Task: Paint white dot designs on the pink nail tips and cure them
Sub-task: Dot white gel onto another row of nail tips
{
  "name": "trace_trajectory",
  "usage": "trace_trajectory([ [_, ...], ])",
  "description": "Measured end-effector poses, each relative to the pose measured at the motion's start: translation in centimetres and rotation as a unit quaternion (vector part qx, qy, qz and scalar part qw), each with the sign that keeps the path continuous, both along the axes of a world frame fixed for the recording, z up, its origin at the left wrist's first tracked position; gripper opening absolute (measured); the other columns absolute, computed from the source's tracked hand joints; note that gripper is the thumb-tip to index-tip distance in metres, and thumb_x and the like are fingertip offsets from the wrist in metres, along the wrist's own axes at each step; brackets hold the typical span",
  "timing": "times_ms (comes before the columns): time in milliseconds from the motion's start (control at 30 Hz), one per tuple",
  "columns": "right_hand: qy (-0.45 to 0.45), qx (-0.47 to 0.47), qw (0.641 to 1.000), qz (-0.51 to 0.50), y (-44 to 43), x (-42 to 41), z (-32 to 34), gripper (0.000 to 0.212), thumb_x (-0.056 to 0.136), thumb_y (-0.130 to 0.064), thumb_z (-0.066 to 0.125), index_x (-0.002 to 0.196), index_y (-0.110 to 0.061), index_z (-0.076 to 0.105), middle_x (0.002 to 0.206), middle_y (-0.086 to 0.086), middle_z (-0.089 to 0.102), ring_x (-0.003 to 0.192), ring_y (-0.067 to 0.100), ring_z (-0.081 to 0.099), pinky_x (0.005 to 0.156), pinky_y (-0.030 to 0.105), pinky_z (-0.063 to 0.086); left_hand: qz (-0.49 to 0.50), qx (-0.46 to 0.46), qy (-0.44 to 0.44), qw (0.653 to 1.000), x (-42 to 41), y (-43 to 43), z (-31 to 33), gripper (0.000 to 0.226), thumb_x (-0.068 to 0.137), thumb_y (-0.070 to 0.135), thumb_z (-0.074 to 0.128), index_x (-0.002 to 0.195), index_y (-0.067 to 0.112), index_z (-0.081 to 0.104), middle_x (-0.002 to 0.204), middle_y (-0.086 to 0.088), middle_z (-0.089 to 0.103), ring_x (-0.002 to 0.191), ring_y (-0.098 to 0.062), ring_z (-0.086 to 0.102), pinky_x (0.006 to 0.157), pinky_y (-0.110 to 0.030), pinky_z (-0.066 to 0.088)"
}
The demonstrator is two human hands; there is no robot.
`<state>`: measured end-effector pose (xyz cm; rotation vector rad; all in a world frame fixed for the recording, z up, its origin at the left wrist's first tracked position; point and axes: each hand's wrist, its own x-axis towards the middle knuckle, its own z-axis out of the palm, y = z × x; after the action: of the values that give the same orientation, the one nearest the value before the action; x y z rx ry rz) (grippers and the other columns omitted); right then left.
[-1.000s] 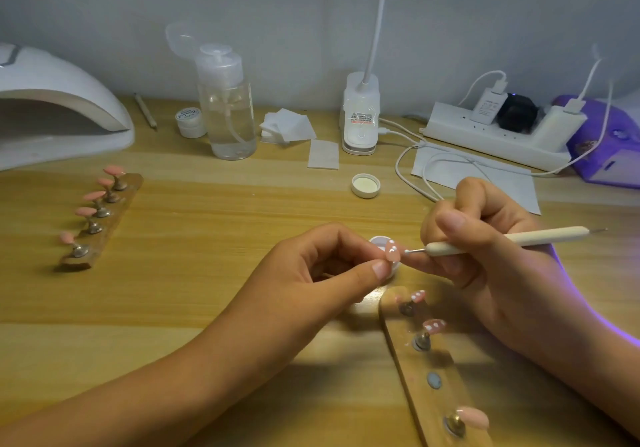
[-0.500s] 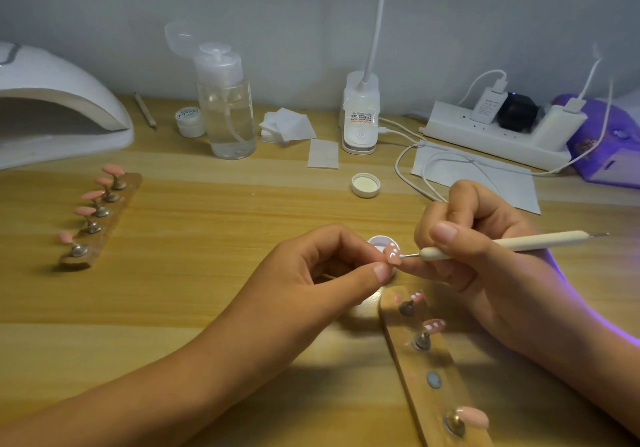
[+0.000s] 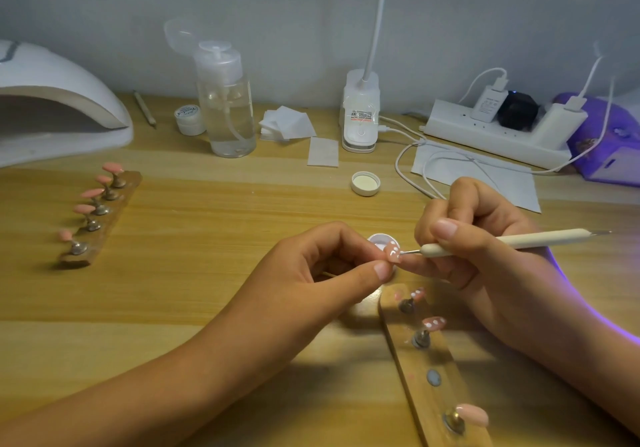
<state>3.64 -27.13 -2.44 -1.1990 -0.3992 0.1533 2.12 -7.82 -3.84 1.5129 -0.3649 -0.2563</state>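
Note:
My left hand (image 3: 322, 273) pinches a pink nail tip (image 3: 393, 251) with white dots between thumb and fingers, just above a small white paint pot (image 3: 379, 240). My right hand (image 3: 478, 245) grips a cream dotting pen (image 3: 512, 240) whose metal point touches the tip's right edge. Below the hands a wooden holder (image 3: 429, 374) carries two dotted tips (image 3: 433, 323), one bare magnet spot and a plain pink tip (image 3: 472, 413). A second holder (image 3: 100, 214) at the left carries several plain pink tips. The white curing lamp (image 3: 52, 107) stands at the far left.
A clear pump bottle (image 3: 227, 103), a small white jar (image 3: 188, 119), cotton pads (image 3: 287, 124), a pot lid (image 3: 365, 183) and a desk lamp base (image 3: 360, 114) line the back. A power strip (image 3: 498, 134) with cables and a purple box (image 3: 609, 141) sit at the right.
The pen point has slid down along the held tip, from its upper part to its lower right edge. Both hands stay close together over the paint pot.

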Motion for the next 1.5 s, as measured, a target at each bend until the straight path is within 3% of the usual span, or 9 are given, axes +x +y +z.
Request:
trace_trajectory([
  [833,-0.008,-0.01,1.0,0.008,-0.2,0.18,-0.25,0.017,0.078,-0.011,0.062,0.065,-0.019,0.055,0.064,-0.002,0.056,0.058,0.007,0.059,0.066,0.028,0.057,0.0,0.009,-0.008,1.0,0.08,0.07,-0.24,0.016,0.072,0.04,0.069,0.082,0.028,0.071,0.076,0.009,0.068,0.07,-0.002,0.058,0.065,-0.014,0.047],
  [1200,-0.01,-0.014,1.0,0.015,-0.22,0.09,-0.13,0.015,0.077,-0.01,0.061,0.066,-0.018,0.055,0.063,-0.002,0.056,0.058,0.007,0.059,0.065,0.027,0.057,0.0,0.012,-0.007,1.0,0.02,0.05,0.0,0.004,0.078,0.031,0.07,0.08,0.028,0.071,0.075,0.011,0.068,0.068,-0.001,0.059,0.063,-0.014,0.046],
  [1500,-0.011,-0.016,1.0,0.011,-0.19,0.08,-0.14,0.016,0.077,-0.011,0.062,0.065,-0.019,0.055,0.064,-0.002,0.057,0.059,0.007,0.061,0.065,0.027,0.057,0.001,0.008,-0.007,1.0,0.01,0.08,-0.14,0.015,0.071,0.04,0.069,0.081,0.029,0.071,0.075,0.01,0.067,0.068,-0.001,0.058,0.064,-0.014,0.046],
])
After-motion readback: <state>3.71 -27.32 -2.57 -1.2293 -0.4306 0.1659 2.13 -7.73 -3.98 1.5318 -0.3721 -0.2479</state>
